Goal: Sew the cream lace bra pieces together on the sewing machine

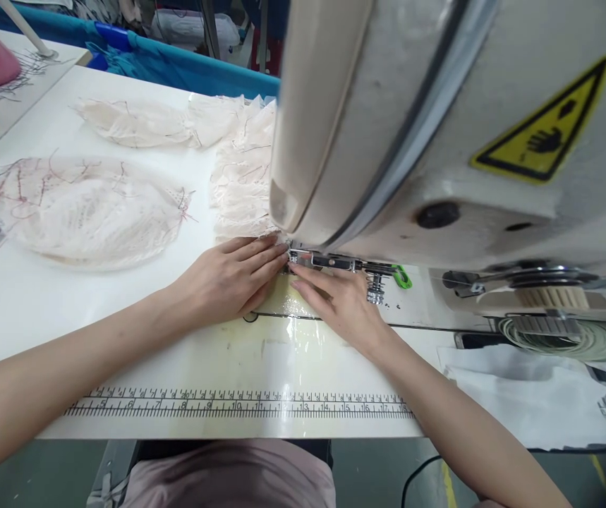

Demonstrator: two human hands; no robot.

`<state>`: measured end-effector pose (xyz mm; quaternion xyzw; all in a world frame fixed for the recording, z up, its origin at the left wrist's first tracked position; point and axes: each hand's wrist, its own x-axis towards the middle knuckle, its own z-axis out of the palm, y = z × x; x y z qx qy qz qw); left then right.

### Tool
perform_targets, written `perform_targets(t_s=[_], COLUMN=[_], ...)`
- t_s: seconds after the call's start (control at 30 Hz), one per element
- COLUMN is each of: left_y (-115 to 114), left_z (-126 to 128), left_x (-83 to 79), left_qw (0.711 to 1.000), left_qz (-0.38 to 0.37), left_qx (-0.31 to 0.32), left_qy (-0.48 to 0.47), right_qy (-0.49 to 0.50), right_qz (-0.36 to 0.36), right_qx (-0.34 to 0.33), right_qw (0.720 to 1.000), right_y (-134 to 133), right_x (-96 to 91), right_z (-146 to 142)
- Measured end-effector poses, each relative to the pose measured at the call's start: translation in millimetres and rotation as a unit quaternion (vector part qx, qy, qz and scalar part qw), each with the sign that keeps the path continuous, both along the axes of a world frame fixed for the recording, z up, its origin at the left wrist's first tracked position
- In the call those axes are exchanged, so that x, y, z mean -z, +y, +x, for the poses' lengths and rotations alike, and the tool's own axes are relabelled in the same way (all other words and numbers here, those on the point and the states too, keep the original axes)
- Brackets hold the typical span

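Observation:
My left hand lies flat on the white table, fingers stretched toward the presser foot of the sewing machine. My right hand rests flat just right of it, fingertips at the foot. Both press down close to the needle area, at the near end of a strip of cream lace fabric that runs away behind the machine head. What lies directly under the fingers is hidden.
A rounded pile of lace pieces with red threads sits to the left; another lace piece lies farther back. A printed ruler runs along the table's front edge. White cloth lies at the right under the machine.

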<state>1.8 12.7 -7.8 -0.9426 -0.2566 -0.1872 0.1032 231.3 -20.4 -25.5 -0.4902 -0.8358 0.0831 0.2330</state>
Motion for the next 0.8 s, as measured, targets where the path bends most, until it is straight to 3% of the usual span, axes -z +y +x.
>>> perform_targets(t_s=[0.5, 0.8], left_y=[0, -3], left_z=[1, -1], left_x=[1.7, 3.1], left_qw=[0.999, 0.998], left_qz=[-0.023, -0.027], left_qx=[-0.042, -0.058], left_qy=[0.018, 0.010], right_qy=[-0.094, -0.012], right_qz=[0.080, 0.007], right_qx=[0.012, 0.012], right_qw=[0.992, 1.000], right_y=[0, 4], right_x=[-6.2, -1.5], right_z=[-6, 6])
